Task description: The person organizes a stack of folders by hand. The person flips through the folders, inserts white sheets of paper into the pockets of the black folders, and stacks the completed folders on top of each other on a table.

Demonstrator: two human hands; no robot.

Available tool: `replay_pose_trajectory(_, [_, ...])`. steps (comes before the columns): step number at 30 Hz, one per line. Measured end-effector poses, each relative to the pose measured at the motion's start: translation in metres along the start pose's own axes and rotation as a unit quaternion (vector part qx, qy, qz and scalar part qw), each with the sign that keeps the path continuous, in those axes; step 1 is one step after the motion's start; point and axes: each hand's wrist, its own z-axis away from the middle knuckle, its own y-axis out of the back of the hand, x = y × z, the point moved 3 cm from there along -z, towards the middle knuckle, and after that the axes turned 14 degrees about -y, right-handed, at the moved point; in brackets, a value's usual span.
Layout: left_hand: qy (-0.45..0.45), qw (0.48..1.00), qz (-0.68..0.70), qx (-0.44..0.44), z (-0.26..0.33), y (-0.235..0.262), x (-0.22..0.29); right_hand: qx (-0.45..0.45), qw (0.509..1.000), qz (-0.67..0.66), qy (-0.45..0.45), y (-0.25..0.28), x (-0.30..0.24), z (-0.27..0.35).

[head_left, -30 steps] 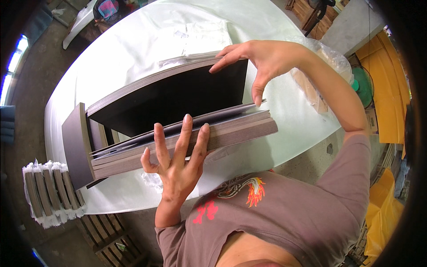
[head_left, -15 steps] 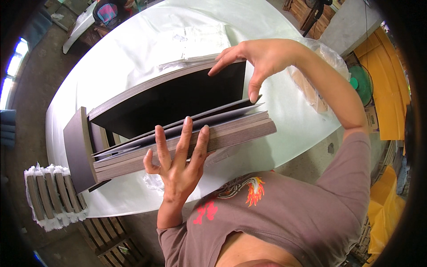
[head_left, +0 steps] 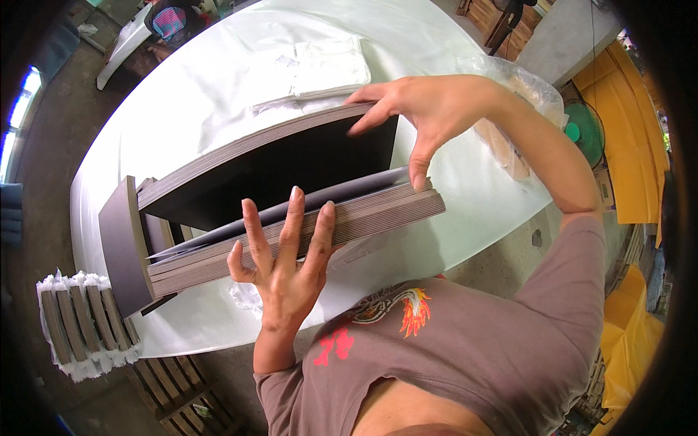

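Both hands are on the stacked boards. Left hand (head_left: 282,285): fingers spread and set against the layered edge of the near stack (head_left: 392,216), their tips reaching above its upper edge; the thumb is hidden, so whether the hand grips cannot be told. Right hand (head_left: 422,120): arched wide, thumb well apart from the fingers, nothing pinched between them. Its fingers reach the far stack (head_left: 251,154), one at the rim and one, slightly blurred, over the black face; its thumb rests at the right corner of the near stack.

Change noted: half a second ago, this thumb stood higher, against a dark sheet lifted away from the near stack. It now sits lower, and that sheet no longer stands apart. One grey loose sheet (head_left: 342,190) remains visibly raised along the near stack's upper edge. Transfer of the lifted sheet to the far stack is probable but not confirmed. In my judgement, the parting of sheets has advanced by a step and is incomplete, since the near stack remains thick.

Location: both stacks lean apart in a V over the white-covered counter (head_left: 483,207), with a dark panel (head_left: 122,243) standing at their left end.
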Motion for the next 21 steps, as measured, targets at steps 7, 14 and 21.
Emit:
replay_pose_trajectory(7, [0.012,0.999,-0.001,0.031,0.0017,-0.0001,-0.0001,-0.004,0.999,0.017,-0.037,0.0040,-0.0019,-0.0033])
replay_pose_trajectory(14, [-0.038,0.996,-0.060,0.053,0.0011,-0.0014,0.0013,-0.009,0.996,-0.056,0.075,0.0027,0.0039,-0.0040])
replay_pose_trajectory(21, [-0.005,1.000,-0.023,0.020,0.0016,0.0002,0.0010,-0.008,0.999,-0.047,0.004,-0.0007,0.0005,0.0038])
